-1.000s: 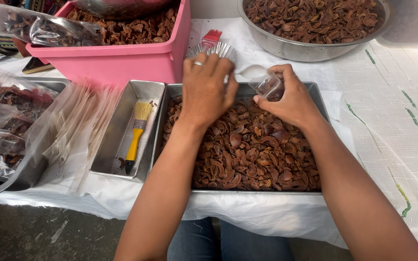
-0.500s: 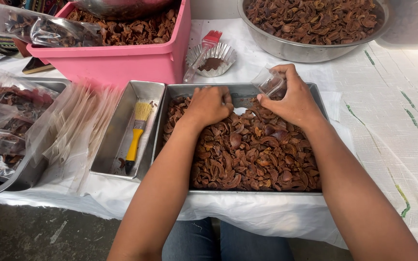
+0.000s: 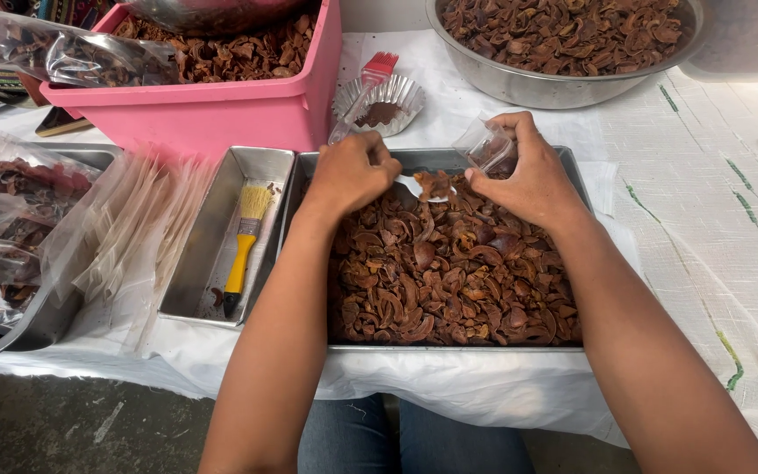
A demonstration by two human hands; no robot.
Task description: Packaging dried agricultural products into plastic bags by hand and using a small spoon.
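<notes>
The left hand [image 3: 350, 172] has its fingers closed around one white spoon [image 3: 421, 186], loaded with brown pieces. The right hand [image 3: 528, 171] grips one small clear bag [image 3: 486, 147], at 1 o'clock from the spoon. Both are above one metal tray [image 3: 572, 171] of dried brown pieces [image 3: 445, 281]. At 9 o'clock, one second tray [image 3: 195, 272] holds one yellow brush [image 3: 246, 241]

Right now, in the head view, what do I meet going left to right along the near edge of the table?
Tray of filled clear bags → stack of empty clear bags → small metal tray with a yellow-handled brush → large metal tray of brown dried pieces → bare white table cover.
</notes>
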